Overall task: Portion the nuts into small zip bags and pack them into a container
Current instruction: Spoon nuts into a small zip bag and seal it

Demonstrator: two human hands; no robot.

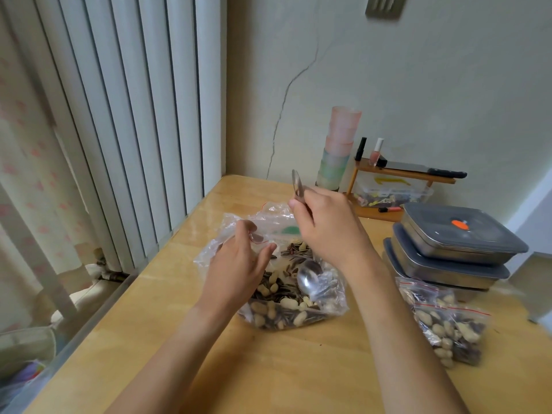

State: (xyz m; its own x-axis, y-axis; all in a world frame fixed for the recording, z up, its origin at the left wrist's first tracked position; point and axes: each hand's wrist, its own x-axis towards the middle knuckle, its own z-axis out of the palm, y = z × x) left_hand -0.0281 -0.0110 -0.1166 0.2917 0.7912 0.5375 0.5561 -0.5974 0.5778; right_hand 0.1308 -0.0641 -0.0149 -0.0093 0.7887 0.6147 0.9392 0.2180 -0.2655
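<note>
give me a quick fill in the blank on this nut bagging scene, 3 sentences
1. The right hand holds a metal ____ by its handle.
2. The filled small zip bags lie in front of a stack of lidded ____.
3. The left hand rests at the mouth of the big bag of nuts, lying on a wooden ____.

Missing words: spoon; containers; table

No legible text or labels anywhere.
</note>
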